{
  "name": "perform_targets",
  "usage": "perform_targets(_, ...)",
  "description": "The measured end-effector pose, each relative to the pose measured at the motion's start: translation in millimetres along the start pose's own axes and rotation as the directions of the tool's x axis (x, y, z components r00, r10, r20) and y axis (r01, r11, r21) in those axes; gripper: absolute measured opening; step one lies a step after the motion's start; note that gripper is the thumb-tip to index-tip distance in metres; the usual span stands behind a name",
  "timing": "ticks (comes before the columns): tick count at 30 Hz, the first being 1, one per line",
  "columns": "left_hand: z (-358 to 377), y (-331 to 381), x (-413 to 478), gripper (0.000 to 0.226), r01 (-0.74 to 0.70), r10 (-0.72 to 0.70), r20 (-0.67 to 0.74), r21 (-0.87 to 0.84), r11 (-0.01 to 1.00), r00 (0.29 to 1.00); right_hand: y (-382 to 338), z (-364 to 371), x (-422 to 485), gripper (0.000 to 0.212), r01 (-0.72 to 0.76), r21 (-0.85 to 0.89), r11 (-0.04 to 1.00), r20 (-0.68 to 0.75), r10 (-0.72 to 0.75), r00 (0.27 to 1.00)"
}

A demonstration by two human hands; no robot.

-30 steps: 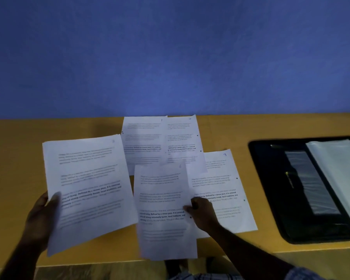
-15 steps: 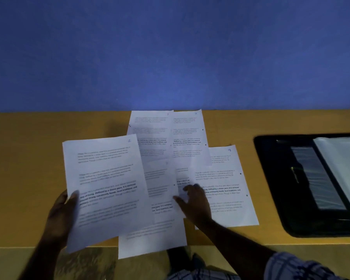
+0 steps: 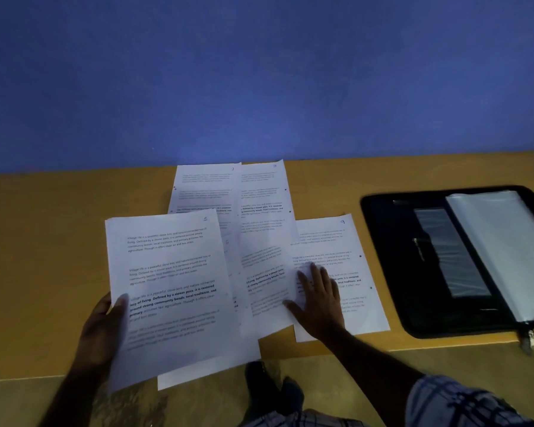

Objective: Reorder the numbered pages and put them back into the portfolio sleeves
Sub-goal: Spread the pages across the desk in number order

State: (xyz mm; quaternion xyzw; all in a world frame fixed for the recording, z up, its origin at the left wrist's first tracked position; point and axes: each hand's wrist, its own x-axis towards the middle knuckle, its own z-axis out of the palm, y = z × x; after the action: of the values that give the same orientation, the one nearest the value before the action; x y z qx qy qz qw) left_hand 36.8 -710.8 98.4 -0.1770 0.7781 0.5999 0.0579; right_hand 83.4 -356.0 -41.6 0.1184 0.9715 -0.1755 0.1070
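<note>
Several printed pages lie spread on the yellow table [image 3: 43, 241]. My left hand [image 3: 105, 322] grips the lower left edge of the page marked 5 [image 3: 170, 285], thumb on top, holding it above the others. A sheet beneath it [image 3: 198, 372] sticks out over the table's front edge. My right hand [image 3: 318, 297] lies flat with straight fingers on a middle page [image 3: 264, 272] and on the page marked 9 [image 3: 349, 241]. Two more pages [image 3: 225, 186] lie side by side at the back. The black portfolio [image 3: 392, 241] lies unzipped at the right, its clear sleeves [image 3: 503, 251] showing.
A blue wall [image 3: 259, 72] rises right behind the table. The table's front edge runs close to my body, with the floor and my shoes [image 3: 269, 386] below it. The portfolio's zipper pull [image 3: 527, 337] hangs over the front edge at the right.
My left hand has carried page 5 rightward over the middle sheets. My right hand moved right and up, from the centre page onto the middle page and page 9.
</note>
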Motion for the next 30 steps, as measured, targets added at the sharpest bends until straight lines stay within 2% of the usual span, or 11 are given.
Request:
perform_targets(3,-3,-5,0,0.015,-0.007,0.006,0.018,0.015,1.000,1.000,-2,-4,-6,0.086,-0.052,0.044,0.998,-0.036,0.053,0.998)
perform_targets(6,-8,-10,1,0.020,0.010,-0.010,0.001,0.027,1.000,1.000,-24,-9,-8,0.055,-0.009,0.134,0.991,-0.109,0.024,0.994)
perform_targets(8,-12,-14,0,0.019,0.013,-0.013,-0.012,0.036,0.999,1.000,-50,-11,-9,0.036,0.008,0.216,0.976,-0.020,-0.004,1.000)
perform_targets(9,-13,-15,0,0.017,0.008,-0.007,-0.016,0.048,0.999,1.000,-63,-12,-8,0.033,-0.015,0.255,0.967,0.044,0.004,0.999)
perform_targets(12,-18,-19,-2,0.014,0.018,-0.016,-0.035,0.061,0.998,0.999,-92,-10,-3,0.037,-0.105,0.320,0.942,0.159,0.055,0.986)
perform_targets(15,-25,-22,-1,0.022,0.037,-0.034,-0.051,0.068,0.997,0.998,-106,-7,3,0.040,-0.160,0.294,0.942,0.177,0.111,0.978)
perform_targets(20,-37,-28,6,0.026,0.068,-0.068,-0.027,0.018,0.998,0.997,-117,3,11,0.027,-0.270,0.301,0.915,0.229,0.205,0.951)
perform_targets(24,-39,-19,8,0.021,0.052,-0.052,0.013,-0.004,0.999,0.999,-123,5,11,0.023,-0.332,0.453,0.827,0.266,0.230,0.936)
perform_targets(27,-40,-20,12,0.021,0.043,-0.042,0.040,-0.038,0.998,0.998,-124,5,12,0.024,-0.327,0.533,0.780,0.259,0.217,0.941)
perform_targets(30,-48,-27,24,0.028,0.061,-0.056,0.065,-0.071,0.996,0.996,-128,4,17,0.028,-0.319,0.524,0.790,0.238,0.224,0.945)
